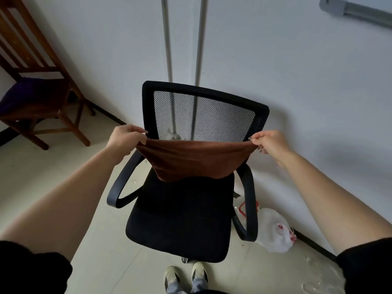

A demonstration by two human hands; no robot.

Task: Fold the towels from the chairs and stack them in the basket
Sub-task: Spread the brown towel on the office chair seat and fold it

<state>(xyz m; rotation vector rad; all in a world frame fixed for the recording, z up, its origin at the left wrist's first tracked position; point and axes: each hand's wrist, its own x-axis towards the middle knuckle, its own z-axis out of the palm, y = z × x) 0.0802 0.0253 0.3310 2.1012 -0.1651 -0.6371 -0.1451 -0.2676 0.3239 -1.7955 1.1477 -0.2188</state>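
The left hand (125, 139) and right hand (269, 143) are each pinching a top corner of the brown towel (195, 161) in curled fingers (136, 130), hanging it over the black office chair (180, 219), where bringing both corners together evenly is looking wisest.

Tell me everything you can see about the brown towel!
The brown towel looks soft and plush, plain rust-brown. It hangs spread wide, sagging in folds, between the left hand and the right hand, each pinching a top corner. It is in front of the mesh back of the black office chair, lower edge near the seat; whether it touches there is unclear.
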